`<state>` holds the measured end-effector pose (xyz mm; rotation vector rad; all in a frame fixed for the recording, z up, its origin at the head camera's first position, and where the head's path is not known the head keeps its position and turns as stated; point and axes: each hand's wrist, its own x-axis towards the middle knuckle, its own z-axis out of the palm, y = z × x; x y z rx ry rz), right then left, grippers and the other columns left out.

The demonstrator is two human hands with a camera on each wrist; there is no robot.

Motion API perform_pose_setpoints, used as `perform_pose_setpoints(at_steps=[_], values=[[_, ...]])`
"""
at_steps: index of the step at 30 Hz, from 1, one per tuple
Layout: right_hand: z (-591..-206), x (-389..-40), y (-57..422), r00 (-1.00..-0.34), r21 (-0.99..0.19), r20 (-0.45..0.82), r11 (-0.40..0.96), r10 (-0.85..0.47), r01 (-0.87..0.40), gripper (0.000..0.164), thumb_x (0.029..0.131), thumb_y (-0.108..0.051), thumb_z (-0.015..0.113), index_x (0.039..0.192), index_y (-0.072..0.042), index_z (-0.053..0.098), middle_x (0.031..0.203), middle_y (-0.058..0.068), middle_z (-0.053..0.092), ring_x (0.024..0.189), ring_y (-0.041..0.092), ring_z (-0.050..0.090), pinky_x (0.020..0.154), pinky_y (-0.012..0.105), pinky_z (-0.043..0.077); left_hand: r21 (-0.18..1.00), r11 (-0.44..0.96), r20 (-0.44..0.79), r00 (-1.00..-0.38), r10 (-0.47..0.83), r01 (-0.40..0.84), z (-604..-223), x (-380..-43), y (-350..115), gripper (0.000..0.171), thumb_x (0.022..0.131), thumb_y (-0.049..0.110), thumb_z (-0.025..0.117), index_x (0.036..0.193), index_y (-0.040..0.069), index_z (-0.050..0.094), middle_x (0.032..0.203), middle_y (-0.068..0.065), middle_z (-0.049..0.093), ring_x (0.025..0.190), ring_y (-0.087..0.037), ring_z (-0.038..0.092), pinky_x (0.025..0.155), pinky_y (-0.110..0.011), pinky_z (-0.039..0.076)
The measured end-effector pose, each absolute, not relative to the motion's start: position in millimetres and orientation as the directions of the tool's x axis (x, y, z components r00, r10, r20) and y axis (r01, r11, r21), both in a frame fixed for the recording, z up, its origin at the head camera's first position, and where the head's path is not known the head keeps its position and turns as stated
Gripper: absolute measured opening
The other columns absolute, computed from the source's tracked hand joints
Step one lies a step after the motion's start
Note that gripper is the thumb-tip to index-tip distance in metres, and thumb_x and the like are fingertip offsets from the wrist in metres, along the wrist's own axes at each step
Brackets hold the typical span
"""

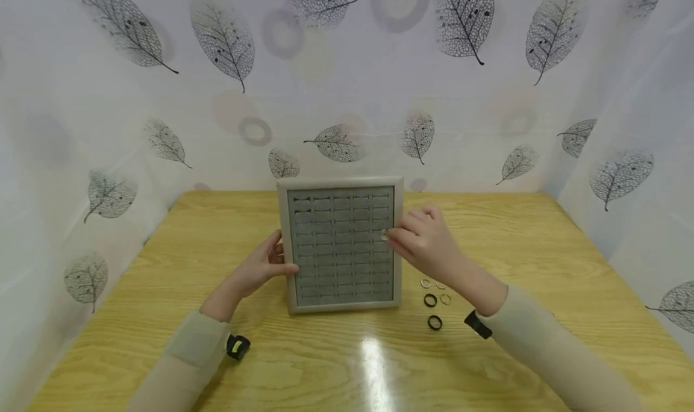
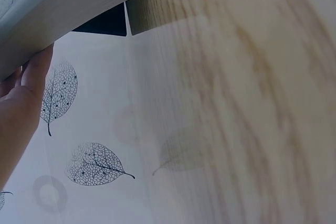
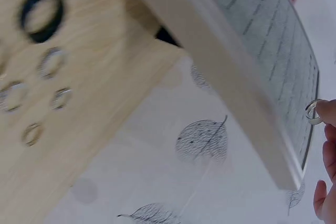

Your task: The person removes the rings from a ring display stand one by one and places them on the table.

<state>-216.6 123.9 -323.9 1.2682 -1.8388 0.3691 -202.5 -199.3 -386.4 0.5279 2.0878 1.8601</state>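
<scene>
A grey ring display board (image 1: 341, 182) with a pale frame and rows of slots stands tilted up on the table. My left hand (image 1: 255, 270) grips its left edge, thumb on the front and the other fingers partly hidden behind. In front of the board's right side, my right hand (image 1: 428, 240) pinches a silver ring (image 3: 311, 113) between thumb and fingertips, close to a slot about midway up. Whether the ring touches the slot I cannot tell. Two slots at the upper left look darker than the others.
Right of the board, loose rings lie on the wooden table (image 1: 325, 364): black rings (image 1: 435, 322) and silver rings (image 1: 445, 299), some partly behind my right forearm. A leaf-patterned curtain (image 1: 352, 87) hangs behind the table and along both sides.
</scene>
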Motion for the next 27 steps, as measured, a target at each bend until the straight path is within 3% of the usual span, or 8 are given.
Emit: perform_pose_setpoints(at_steps=[6, 24, 25, 27], values=[[-341.4, -206.4, 157.0, -0.141, 0.231, 0.751, 0.457, -0.645, -0.859, 0.039, 0.094, -0.024, 0.042, 0.068, -0.005, 0.064, 0.067, 0.001, 0.054, 0.062, 0.019, 0.049, 0.060, 0.039, 0.033, 0.992, 0.099, 0.028, -0.886, 0.463, 0.083, -384.8, -201.9, -199.5, 0.080, 0.079, 0.006, 0.066, 0.140, 0.008, 0.014, 0.121, -0.023, 0.045, 0.102, -0.026, 0.051, 0.082, -0.039, 0.044], [-391.9, -173.0, 213.0, -0.255, 0.251, 0.551, 0.449, -0.795, -0.857, 0.051, 0.098, -0.024, 0.024, 0.060, -0.014, 0.057, 0.061, -0.004, 0.046, 0.057, 0.013, 0.039, 0.057, 0.036, 0.032, 0.991, 0.105, 0.026, -0.888, 0.459, 0.083, -388.2, -203.7, -200.2, 0.081, 0.078, 0.010, 0.067, 0.140, 0.009, 0.014, 0.119, -0.021, 0.046, 0.100, -0.025, 0.052, 0.082, -0.037, 0.045], [-392.8, -171.2, 214.3, -0.271, 0.246, 0.532, 0.453, -0.802, -0.857, 0.049, 0.098, -0.023, 0.027, 0.060, -0.014, 0.057, 0.061, -0.005, 0.046, 0.057, 0.013, 0.039, 0.058, 0.036, 0.033, 0.991, 0.105, 0.023, -0.889, 0.458, 0.080, -388.5, -203.6, -200.2, 0.082, 0.078, 0.011, 0.067, 0.140, 0.010, 0.014, 0.119, -0.021, 0.046, 0.101, -0.025, 0.052, 0.082, -0.037, 0.045], [-394.0, -168.0, 216.8, -0.306, 0.235, 0.491, 0.462, -0.816, -0.855, 0.034, 0.092, -0.019, 0.047, 0.059, -0.015, 0.057, 0.061, -0.005, 0.046, 0.057, 0.012, 0.039, 0.058, 0.035, 0.032, 0.992, 0.104, 0.019, -0.889, 0.457, 0.075, -389.1, -203.6, -200.0, 0.082, 0.078, 0.011, 0.068, 0.140, 0.010, 0.015, 0.119, -0.021, 0.046, 0.101, -0.025, 0.052, 0.082, -0.038, 0.045]])
